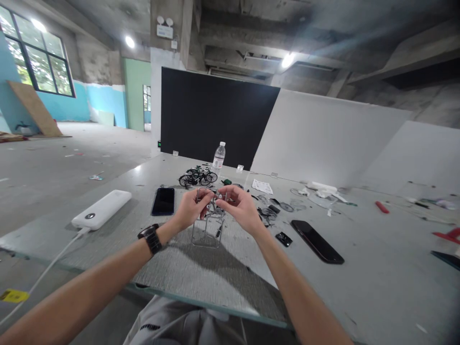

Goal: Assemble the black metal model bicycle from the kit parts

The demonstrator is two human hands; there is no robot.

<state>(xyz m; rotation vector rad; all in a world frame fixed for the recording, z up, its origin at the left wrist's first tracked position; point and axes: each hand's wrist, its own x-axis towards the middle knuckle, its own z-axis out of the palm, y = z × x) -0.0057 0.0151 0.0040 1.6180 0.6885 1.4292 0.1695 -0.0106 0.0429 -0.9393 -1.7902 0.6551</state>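
Observation:
Both of my hands are raised over the grey table (215, 273) and together hold a thin grey plastic parts frame (207, 230) that hangs down from my fingers. My left hand (189, 209), with a black watch on its wrist, grips the frame's upper left. My right hand (240, 205) pinches a small part at the frame's top right. A small dark bicycle piece sits between my fingertips, mostly hidden by them.
A finished black model bicycle (197, 177) and a water bottle (219, 156) stand further back. A white power bank (101, 209) with a cable lies left, a black phone (163, 201) beside it, another phone (316, 241) right. Loose small parts (273, 211) are scattered right of my hands.

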